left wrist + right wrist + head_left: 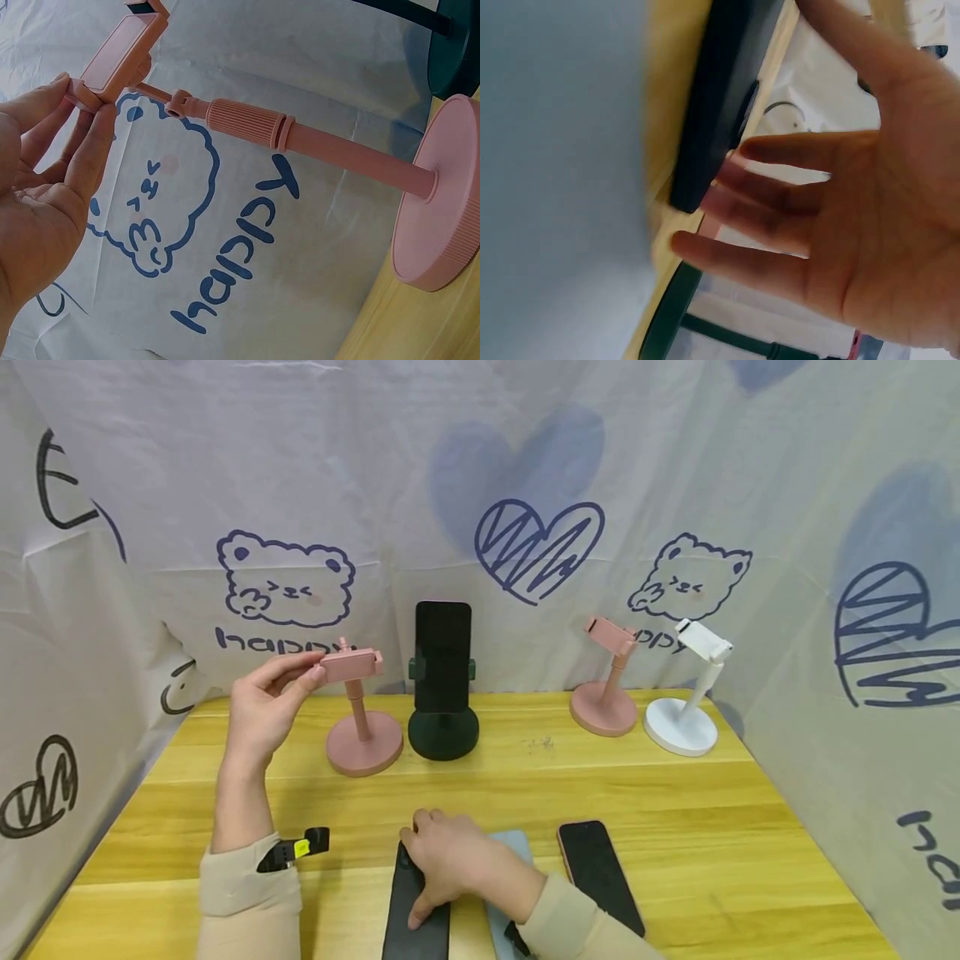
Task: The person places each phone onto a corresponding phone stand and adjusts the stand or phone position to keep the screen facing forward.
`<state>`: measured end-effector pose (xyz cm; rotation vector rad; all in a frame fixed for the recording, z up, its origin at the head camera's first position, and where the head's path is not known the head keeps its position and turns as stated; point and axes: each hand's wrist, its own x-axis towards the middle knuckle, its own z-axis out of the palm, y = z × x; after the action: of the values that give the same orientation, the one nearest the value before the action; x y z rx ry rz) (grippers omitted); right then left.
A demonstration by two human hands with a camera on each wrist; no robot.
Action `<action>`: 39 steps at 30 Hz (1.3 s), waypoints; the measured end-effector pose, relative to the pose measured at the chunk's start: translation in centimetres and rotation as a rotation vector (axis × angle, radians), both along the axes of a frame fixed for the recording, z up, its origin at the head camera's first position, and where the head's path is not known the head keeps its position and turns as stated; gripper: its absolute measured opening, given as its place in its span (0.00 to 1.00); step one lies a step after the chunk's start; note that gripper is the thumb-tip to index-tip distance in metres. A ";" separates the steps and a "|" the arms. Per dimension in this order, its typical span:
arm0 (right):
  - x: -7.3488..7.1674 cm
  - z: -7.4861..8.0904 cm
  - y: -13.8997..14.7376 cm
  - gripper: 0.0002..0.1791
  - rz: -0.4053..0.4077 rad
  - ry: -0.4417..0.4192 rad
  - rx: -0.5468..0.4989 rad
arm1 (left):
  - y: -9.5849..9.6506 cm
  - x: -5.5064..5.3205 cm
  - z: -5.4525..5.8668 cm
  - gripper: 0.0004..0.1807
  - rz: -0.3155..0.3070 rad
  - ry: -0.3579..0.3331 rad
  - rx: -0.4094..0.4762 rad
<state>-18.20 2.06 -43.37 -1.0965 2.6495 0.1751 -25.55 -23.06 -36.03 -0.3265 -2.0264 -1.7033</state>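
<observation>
My left hand (262, 706) pinches the end of the clamp (120, 56) on a pink phone stand (360, 714) between thumb and fingers. The stand's round base rests on the table. Low in the head view, my right hand (457, 860) reaches over a black phone (408, 902) lying flat with its camera bump up. In the right wrist view its fingers are extended, fingertips (750, 146) right at the phone's edge. Beside that phone lies a light blue phone (513, 843), partly hidden under my right hand and wrist.
A dark green stand (442, 735) holding an upright black phone (442, 656) is right of the pink one. Farther right are another pink stand (603, 710) and a white stand (681, 728). A pink-edged phone (600, 872) lies at the front right. Printed cloth (405, 468) hangs behind the table.
</observation>
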 end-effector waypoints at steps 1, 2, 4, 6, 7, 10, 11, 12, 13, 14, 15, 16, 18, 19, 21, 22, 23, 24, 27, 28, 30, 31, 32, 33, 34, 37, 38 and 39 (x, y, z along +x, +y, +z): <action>0.1 0.0 -0.1 0.59 0.003 -0.005 0.013 | 0.0 0.0 0.0 0.19 0.000 -0.001 0.002; 0.2 0.0 -0.2 0.61 0.004 -0.009 0.024 | 0.0 0.0 0.0 0.18 0.002 -0.002 0.006; 0.4 0.1 -0.4 0.64 0.005 -0.007 0.041 | 0.0 0.0 0.1 0.18 0.006 -0.004 0.005; 0.4 0.1 -0.5 0.64 -0.005 -0.010 0.039 | 0.0 0.0 0.1 0.19 0.009 -0.008 0.002; 0.4 0.1 -0.6 0.64 -0.009 -0.013 0.037 | 0.0 0.0 0.1 0.19 0.010 -0.009 -0.001; 0.3 0.1 -0.7 0.67 -0.017 -0.018 0.035 | 0.1 0.1 0.1 0.19 0.010 -0.012 -0.011; 0.3 0.1 -0.8 0.69 -0.019 -0.019 0.033 | 0.1 0.1 0.1 0.19 0.010 -0.013 -0.014; 0.3 0.1 -0.8 0.71 -0.022 -0.021 0.031 | 0.1 0.1 0.1 0.19 0.010 -0.013 -0.017; 0.3 0.1 -0.8 0.72 -0.025 -0.024 0.026 | 0.1 0.1 0.1 0.19 0.011 -0.013 -0.020; 0.3 0.1 -0.7 0.73 -0.031 -0.031 0.016 | 0.2 0.1 0.1 0.19 0.011 -0.012 -0.022; 0.3 0.1 -0.7 0.74 -0.040 -0.041 0.002 | 0.2 0.1 0.1 0.19 0.012 -0.011 -0.024; 0.3 0.2 -0.7 0.73 -0.050 -0.052 -0.013 | 0.2 0.1 0.1 0.19 0.012 -0.011 -0.026; 0.3 0.2 -0.6 0.71 -0.071 -0.076 -0.049 | 0.2 0.1 0.1 0.19 0.012 -0.011 -0.027; 0.3 0.3 -0.5 0.68 -0.083 -0.082 -0.068 | 0.2 0.1 0.1 0.19 0.013 -0.010 -0.028; 0.4 0.4 -0.2 0.63 -0.100 -0.087 -0.110 | 0.1 0.1 0.1 0.19 0.011 -0.010 -0.025; 0.3 0.4 -0.1 0.60 -0.105 -0.087 -0.134 | 0.1 0.1 0.1 0.19 0.011 -0.009 -0.025; 0.3 0.5 0.1 0.58 -0.107 -0.086 -0.159 | 0.1 0.2 0.1 0.19 0.011 -0.009 -0.024; 0.3 0.6 0.3 0.55 -0.110 -0.089 -0.188 | 0.1 0.2 0.1 0.19 0.010 -0.010 -0.022; 0.1 0.7 1.0 0.52 -0.107 -0.123 -0.289 | 0.1 0.1 0.1 0.19 0.012 -0.013 -0.022; 0.0 0.8 1.2 0.51 -0.103 -0.137 -0.317 | 0.1 0.1 0.1 0.19 0.013 -0.013 -0.023; -0.1 0.9 1.7 0.49 -0.100 -0.162 -0.357 | 0.1 0.1 0.1 0.19 0.011 -0.016 -0.020; -0.1 1.0 1.8 0.49 -0.099 -0.172 -0.369 | 0.2 0.1 0.1 0.19 0.010 -0.016 -0.021; -0.2 1.1 2.0 0.48 -0.101 -0.182 -0.378 | 0.2 0.1 0.1 0.19 0.008 -0.017 -0.019; -0.2 1.2 2.2 0.47 -0.102 -0.187 -0.380 | 0.2 0.1 0.1 0.19 0.006 -0.018 -0.019; -0.2 1.4 2.3 0.47 -0.105 -0.195 -0.383 | 0.2 0.1 0.1 0.19 0.005 -0.019 -0.017; -0.4 1.8 2.9 0.43 -0.112 -0.218 -0.404 | 0.2 0.1 0.1 0.19 0.005 -0.020 -0.018; -0.5 1.9 3.1 0.42 -0.111 -0.225 -0.414 | 0.2 0.1 0.2 0.19 0.004 -0.019 -0.019; -0.6 2.0 3.3 0.40 -0.109 -0.235 -0.428 | 0.2 0.1 0.2 0.19 0.005 -0.017 -0.023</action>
<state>-18.81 5.33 -41.36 -1.0071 2.5816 -0.5317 -25.45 -22.87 -35.86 -0.3152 -2.0586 -1.6870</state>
